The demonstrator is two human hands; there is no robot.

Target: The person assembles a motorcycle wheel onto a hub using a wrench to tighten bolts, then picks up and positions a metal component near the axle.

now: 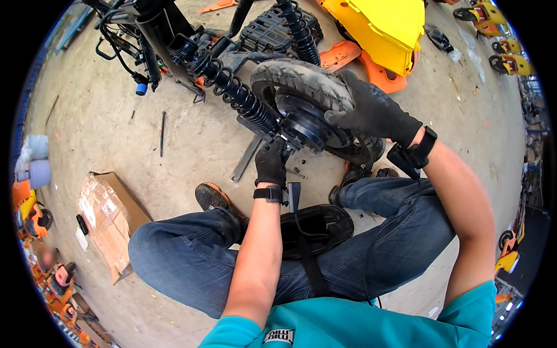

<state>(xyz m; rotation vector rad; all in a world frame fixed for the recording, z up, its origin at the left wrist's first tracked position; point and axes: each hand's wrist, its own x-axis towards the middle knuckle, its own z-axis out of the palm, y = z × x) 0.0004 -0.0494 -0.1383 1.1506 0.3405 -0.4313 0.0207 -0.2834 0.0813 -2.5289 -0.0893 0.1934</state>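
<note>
A scooter wheel with a knobbly black tyre (301,81) and a dark hub (304,124) stands tilted in front of me. My right hand (371,110), in a black glove, grips the tyre's right side, thumb on the near sidewall. At the hub's axle end, my gloved left hand (271,163) has its fingers closed beside the foot of a coil-spring shock absorber (238,95). What those fingers pinch is hidden. A second shock absorber (299,32) rises behind the wheel. Just left of my left hand, a metal wrench (246,159) lies on the floor.
The black scooter frame (159,35) with loose cables stands at the far left. Behind the wheel are a black plastic case (278,32), a yellow body panel (383,32) and orange parts (383,72). A long bolt (162,133) and flattened cardboard (110,214) lie to the left.
</note>
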